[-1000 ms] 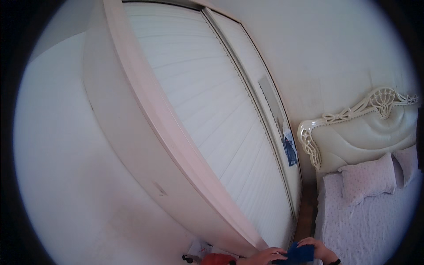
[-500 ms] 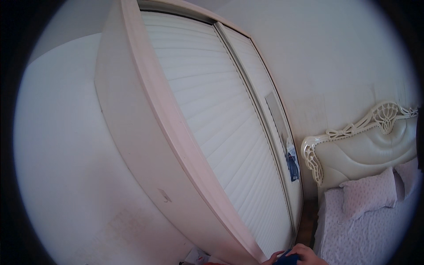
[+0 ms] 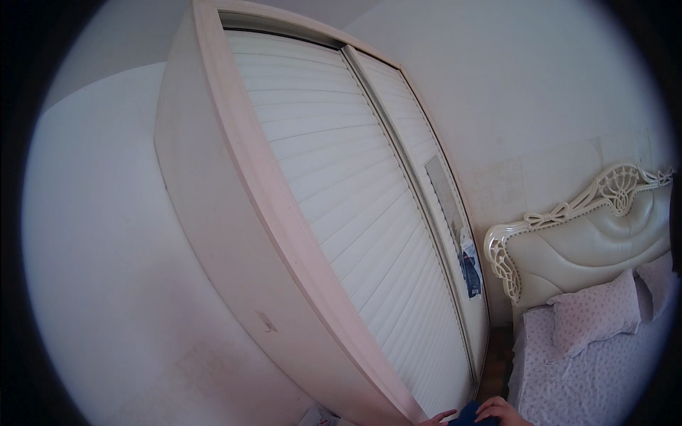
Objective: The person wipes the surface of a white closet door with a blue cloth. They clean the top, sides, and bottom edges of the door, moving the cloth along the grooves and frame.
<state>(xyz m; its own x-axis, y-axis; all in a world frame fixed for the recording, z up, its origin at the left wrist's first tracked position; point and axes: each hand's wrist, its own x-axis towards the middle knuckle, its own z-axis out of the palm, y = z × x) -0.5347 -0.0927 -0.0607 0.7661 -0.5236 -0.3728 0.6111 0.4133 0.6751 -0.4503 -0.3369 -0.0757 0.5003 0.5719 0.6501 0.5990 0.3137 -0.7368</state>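
At the bottom edge, a dark blue thing point(image 3: 465, 414), apparently cloth, is partly in view between my hands. My right hand point(image 3: 501, 410) bends its fingers over the right side of it and grips it. On the other side, my left hand point(image 3: 437, 419) shows only a few fingers, stretched toward the blue thing and at its edge. The picture's lower rim cuts off both palms and most of the blue thing.
A tall wardrobe point(image 3: 341, 177) with white ribbed sliding doors stands ahead. To the right is a bed point(image 3: 568, 387) with a patterned pillow point(image 3: 595, 312) and a carved cream headboard point(image 3: 582, 255). A pale item point(image 3: 317, 415) lies low by the wardrobe's side.
The view has tilted slightly, so the wardrobe sits a little lower. My left fingers have straightened beside the blue thing; my right hand stays on it, slightly farther right.
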